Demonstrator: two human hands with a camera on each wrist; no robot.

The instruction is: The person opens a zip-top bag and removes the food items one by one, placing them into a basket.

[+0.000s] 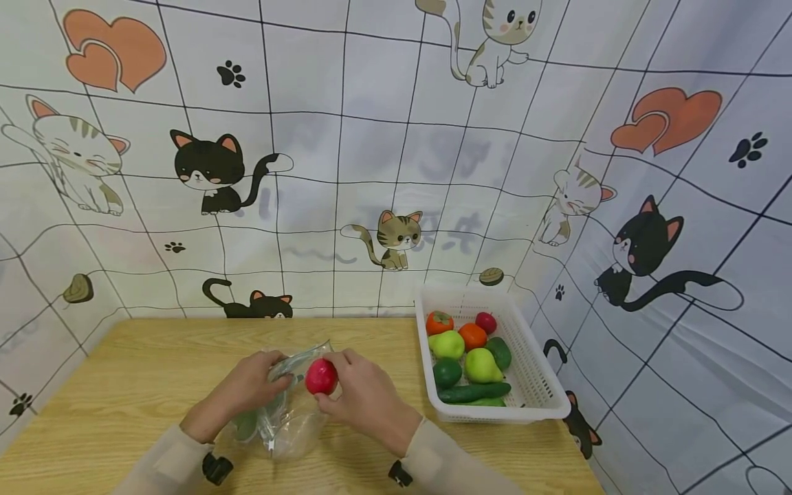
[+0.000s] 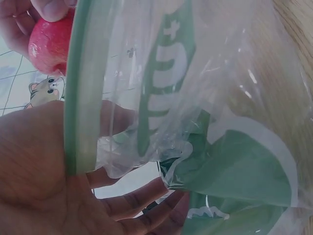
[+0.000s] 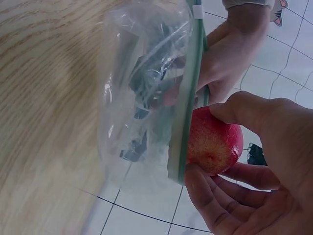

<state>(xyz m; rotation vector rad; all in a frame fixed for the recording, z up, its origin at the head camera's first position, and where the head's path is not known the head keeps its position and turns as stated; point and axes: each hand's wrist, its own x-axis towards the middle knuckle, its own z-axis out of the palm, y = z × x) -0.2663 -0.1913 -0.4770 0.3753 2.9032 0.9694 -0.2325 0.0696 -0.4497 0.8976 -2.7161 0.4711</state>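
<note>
My right hand pinches a red apple between thumb and fingers at the mouth of a clear zip bag. On the bag's other side, my left hand grips the bag near its opening. The left wrist view shows the green zip strip crossing that hand, its fingers seen partly through the plastic. Seen from the right wrist, the apple is right against the zip edge, partly behind it. A green print covers part of the bag.
A white plastic basket stands to the right on the wooden table. It holds a persimmon, pale green pears, a cucumber, dark green avocados and other produce. A cat-patterned curtain hangs behind and along the right.
</note>
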